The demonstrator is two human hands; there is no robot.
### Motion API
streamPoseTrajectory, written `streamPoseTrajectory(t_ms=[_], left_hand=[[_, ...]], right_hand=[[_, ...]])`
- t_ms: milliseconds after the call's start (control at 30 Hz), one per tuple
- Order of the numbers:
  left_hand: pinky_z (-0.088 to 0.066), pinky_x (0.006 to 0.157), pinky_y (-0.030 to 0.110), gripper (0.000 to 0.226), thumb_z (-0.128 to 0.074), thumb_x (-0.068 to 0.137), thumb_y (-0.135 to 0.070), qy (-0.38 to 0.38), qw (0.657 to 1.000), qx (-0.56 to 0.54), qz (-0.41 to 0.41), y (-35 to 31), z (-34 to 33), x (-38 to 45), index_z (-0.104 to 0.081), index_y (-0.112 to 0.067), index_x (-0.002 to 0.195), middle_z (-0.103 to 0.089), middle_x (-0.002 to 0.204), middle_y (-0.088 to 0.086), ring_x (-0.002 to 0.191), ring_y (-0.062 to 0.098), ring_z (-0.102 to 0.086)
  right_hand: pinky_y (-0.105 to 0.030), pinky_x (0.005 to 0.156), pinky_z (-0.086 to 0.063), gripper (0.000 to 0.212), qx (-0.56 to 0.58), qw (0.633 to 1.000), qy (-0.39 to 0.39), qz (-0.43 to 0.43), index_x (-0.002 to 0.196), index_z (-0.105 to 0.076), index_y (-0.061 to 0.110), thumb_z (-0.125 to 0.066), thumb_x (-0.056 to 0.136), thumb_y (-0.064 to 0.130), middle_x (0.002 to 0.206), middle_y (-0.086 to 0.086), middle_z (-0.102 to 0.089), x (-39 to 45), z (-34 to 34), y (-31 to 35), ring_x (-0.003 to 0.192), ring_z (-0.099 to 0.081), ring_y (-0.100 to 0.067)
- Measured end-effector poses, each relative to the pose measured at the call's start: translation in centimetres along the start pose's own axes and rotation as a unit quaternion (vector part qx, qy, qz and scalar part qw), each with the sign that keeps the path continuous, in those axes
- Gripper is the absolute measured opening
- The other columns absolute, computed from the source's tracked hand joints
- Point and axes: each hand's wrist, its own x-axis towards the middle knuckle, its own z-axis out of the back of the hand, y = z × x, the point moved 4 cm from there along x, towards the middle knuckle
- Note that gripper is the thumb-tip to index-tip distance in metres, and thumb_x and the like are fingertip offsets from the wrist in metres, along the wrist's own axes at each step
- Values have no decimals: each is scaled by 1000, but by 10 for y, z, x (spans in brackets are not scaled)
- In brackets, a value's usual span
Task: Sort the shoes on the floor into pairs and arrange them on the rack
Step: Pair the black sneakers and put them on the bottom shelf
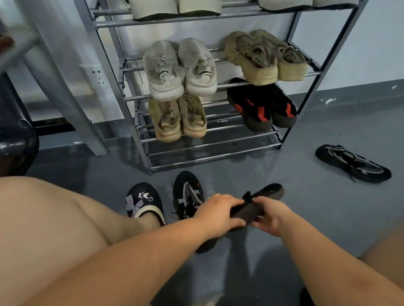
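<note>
A black shoe [267, 194] is held just above the floor, in front of the grey metal rack [210, 149]. My left hand [216, 212] grips its heel end from the left. My right hand [271, 213] pinches it near the laces from the right. A black sneaker with white trim [187, 192] stands on the floor just left of my hands. Another black sneaker with white lettering [353, 164] lies on its side at the right. The rack's lowest shelf holds nothing; the shelves above carry pairs.
On the rack sit white sneakers [180, 69], tan sneakers [264, 56], beige sandals [177, 117] and black-red shoes [262, 104]. My foot in a black clog with a bow [144, 202] rests left of the loose sneaker. A dark chair [3, 129] stands far left.
</note>
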Motion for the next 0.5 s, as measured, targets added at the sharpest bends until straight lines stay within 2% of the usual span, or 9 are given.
streamPoseTrajectory(t_ms=[67,133,167,233,267,300,367,433,500], left_hand=[[-24,114,34,60,-54,91,-44,-2,993,-95,73,13,5,6,-37,-23,144,-39,148,4,138,23,-31],[-24,115,36,63,-43,95,-47,46,967,-175,179,31,5,10,-27,-15,148,-28,154,11,141,28,-28],[-29,114,38,64,-38,97,-47,80,943,-228,228,40,2,11,-24,-12,149,-29,153,14,139,30,-33],[-43,103,40,58,-33,100,-44,128,873,-369,292,48,-7,9,-26,-11,147,-43,143,18,125,33,-49],[-46,97,40,53,-32,101,-40,143,840,-428,300,49,-11,7,-32,-10,144,-53,132,17,114,32,-57],[-48,93,40,46,-33,101,-35,149,823,-461,296,50,-13,7,-41,-9,138,-62,115,14,99,28,-62],[-53,86,37,30,-39,100,-24,146,821,-473,283,50,-17,9,-55,-8,119,-64,89,7,77,20,-63],[-55,76,33,23,-41,99,-22,134,824,-477,275,48,-17,9,-57,-12,111,-64,84,5,73,17,-62],[-55,71,29,27,-40,100,-27,121,809,-506,274,48,-15,9,-58,-13,113,-65,87,3,77,17,-62]], right_hand=[[-36,64,-54,18,-1,1000,14,17,110,-53,6,-54,93,12,87,-11,-61,0,6,3,74,-60,-25],[-37,70,-53,16,4,999,49,19,108,-55,7,-53,93,13,90,-10,-63,0,7,4,78,-61,-24],[-36,68,-54,16,5,998,67,16,108,-56,7,-53,94,14,93,-9,-64,-1,7,3,80,-62,-24],[-32,58,-55,20,0,995,99,9,112,-57,7,-51,94,16,98,-10,-65,-1,5,3,83,-64,-23],[-29,54,-55,23,-1,994,111,6,114,-57,7,-51,94,17,100,-10,-65,-1,4,3,84,-63,-23],[-27,53,-55,26,-4,992,123,4,117,-57,7,-51,94,17,102,-11,-64,-1,2,3,84,-63,-23],[-28,57,-55,28,-15,990,138,7,118,-57,7,-50,94,19,103,-10,-64,-1,-1,3,85,-63,-23],[-30,61,-53,26,-21,989,147,14,115,-58,8,-49,94,19,100,-9,-64,-1,-2,5,84,-62,-22],[-30,62,-52,23,-13,988,151,22,111,-60,9,-48,94,20,98,-8,-64,-1,-3,8,84,-62,-22]])
